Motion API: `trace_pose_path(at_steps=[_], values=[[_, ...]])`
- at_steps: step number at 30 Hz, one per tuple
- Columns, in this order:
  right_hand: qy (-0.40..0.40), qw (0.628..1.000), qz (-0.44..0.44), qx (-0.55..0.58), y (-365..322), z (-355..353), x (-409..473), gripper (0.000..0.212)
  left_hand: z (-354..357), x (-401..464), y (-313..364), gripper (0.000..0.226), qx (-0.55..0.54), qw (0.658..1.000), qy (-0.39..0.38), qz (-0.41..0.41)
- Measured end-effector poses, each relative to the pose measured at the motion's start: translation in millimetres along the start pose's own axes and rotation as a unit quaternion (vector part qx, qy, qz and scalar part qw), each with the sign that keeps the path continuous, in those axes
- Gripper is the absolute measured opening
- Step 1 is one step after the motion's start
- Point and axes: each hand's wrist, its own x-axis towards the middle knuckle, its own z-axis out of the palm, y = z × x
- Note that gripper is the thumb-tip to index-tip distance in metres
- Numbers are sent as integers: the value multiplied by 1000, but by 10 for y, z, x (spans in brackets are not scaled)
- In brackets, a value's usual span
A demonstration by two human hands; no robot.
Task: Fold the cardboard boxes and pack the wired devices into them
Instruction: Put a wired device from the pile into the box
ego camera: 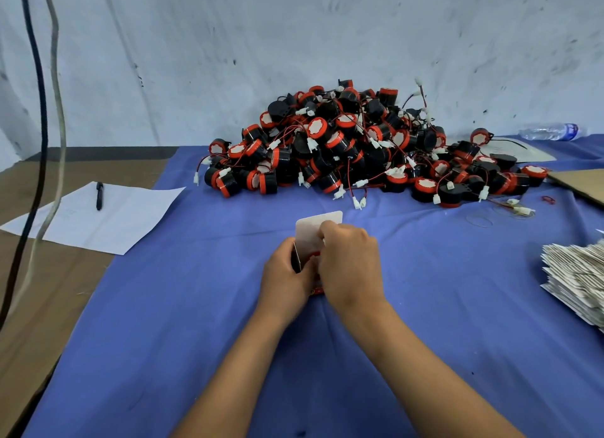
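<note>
I hold one small cardboard box (310, 241) above the middle of the tabletop (196, 307): my left hand (286, 279) is clamped on its side, and my right hand (351, 261) is curled over its open end, flap upright. The pile of wired devices (359, 143) lies toward the far edge, and the stack of flat boxes (578, 277) lies at the right edge.

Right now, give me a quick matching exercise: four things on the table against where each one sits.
Things:
1. pen
2. water bottle
3. small box
4. flat box stack

Places:
A. right edge
B. on the white paper, left
C. between both hands
D. lying far right by the wall

Pairs: 1-B, 2-D, 3-C, 4-A
</note>
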Motion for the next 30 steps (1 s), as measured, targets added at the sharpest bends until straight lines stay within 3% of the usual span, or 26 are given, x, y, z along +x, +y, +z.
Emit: trace_pose_path(at_steps=[4,8,12,17,20,26,30], values=[[29,999,1,26,-29,111,-33,29,-2,-3,0,10,-16,1000,-5,-3],[3,999,41,9,-3,147,-15,14,-14,0,-6,13,-31,999,-14,-3],[-38,996,78,29,-15,75,32,17,-20,3,16,14,-28,999,-19,0],[-91,995,27,-19,-152,10,8,6,-38,8,69,34,-5,999,-31,-2],[-90,991,-33,-89,-209,-7,-21,39,-40,4,66,52,-29,999,-34,1],[-128,990,-39,-47,-151,-73,109,20,-16,21,47,17,26,999,-30,-12],[-251,961,-108,-32,-23,-142,254,12,-25,17,51,15,25,999,-34,-15]])
